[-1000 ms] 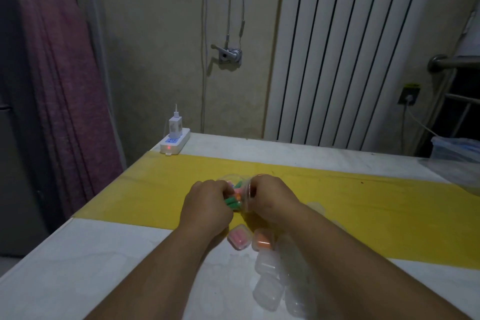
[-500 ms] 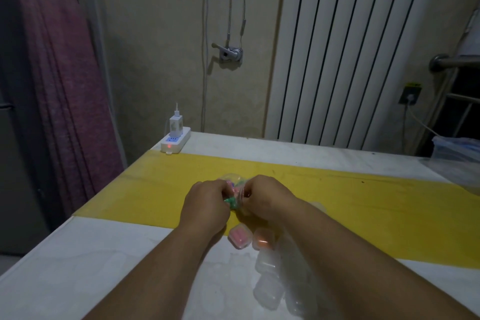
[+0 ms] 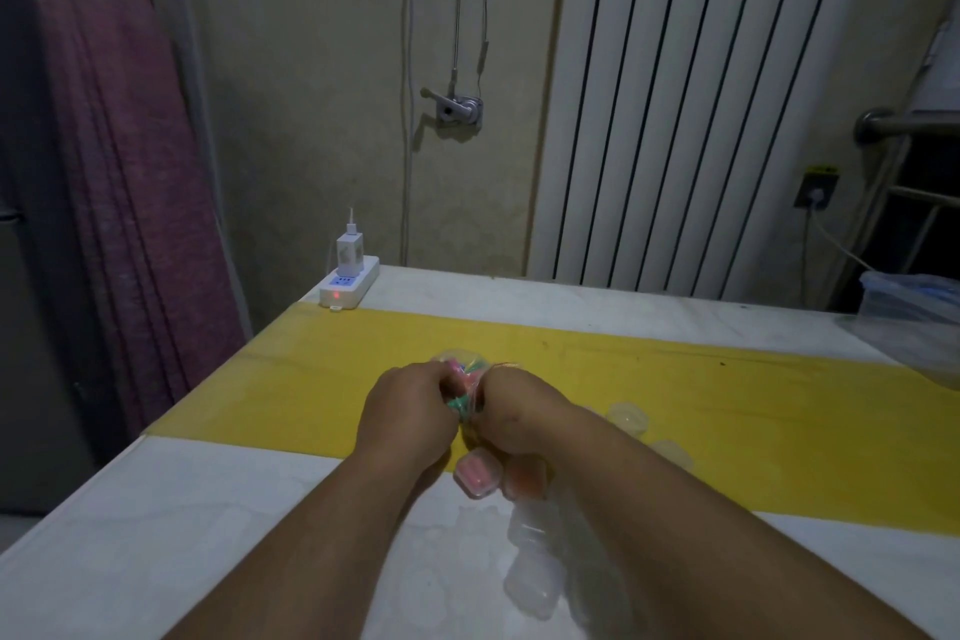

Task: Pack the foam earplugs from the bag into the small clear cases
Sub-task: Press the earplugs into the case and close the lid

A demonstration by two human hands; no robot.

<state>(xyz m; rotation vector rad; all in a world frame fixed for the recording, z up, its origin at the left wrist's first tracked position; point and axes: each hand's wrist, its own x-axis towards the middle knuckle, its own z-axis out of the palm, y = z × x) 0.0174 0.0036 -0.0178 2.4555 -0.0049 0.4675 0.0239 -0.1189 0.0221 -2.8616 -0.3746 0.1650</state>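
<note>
Head view, dim light. Person at a white table (image 3: 156, 535) with a yellow strip (image 3: 727, 421) running across it.

Left hand (image 3: 410, 413) and right hand (image 3: 519, 411) are close together over the yellow strip. Both have their fingers curled in and grip a small clear bag (image 3: 464, 363) between them. The fingertips are hidden behind the knuckles.

The bag holds the earplugs (image 3: 458, 401): pink, green and orange show through the film in the gap between the hands.

Cases, all on the table near the wrists:
- pink case (image 3: 478, 473), closed, pink contents, just under the left wrist
- orange case (image 3: 524, 476), touching the pink one on its right, partly under the right wrist
- empty cases (image 3: 535, 582), a clear cluster nearer the person, beside the right forearm
- open case (image 3: 628, 418), clear, on the yellow strip right of the right forearm

Far left table corner: white power strip (image 3: 349, 283), red lamp lit, white charger (image 3: 349, 247) plugged in. Its markings are too small to read.

Wall socket (image 3: 816, 185) bears a yellow label, print illegible. White radiator (image 3: 701, 94) stands behind the table, purple curtain (image 3: 119, 172) at left, and a clear tub (image 3: 909, 312) at the right table edge
</note>
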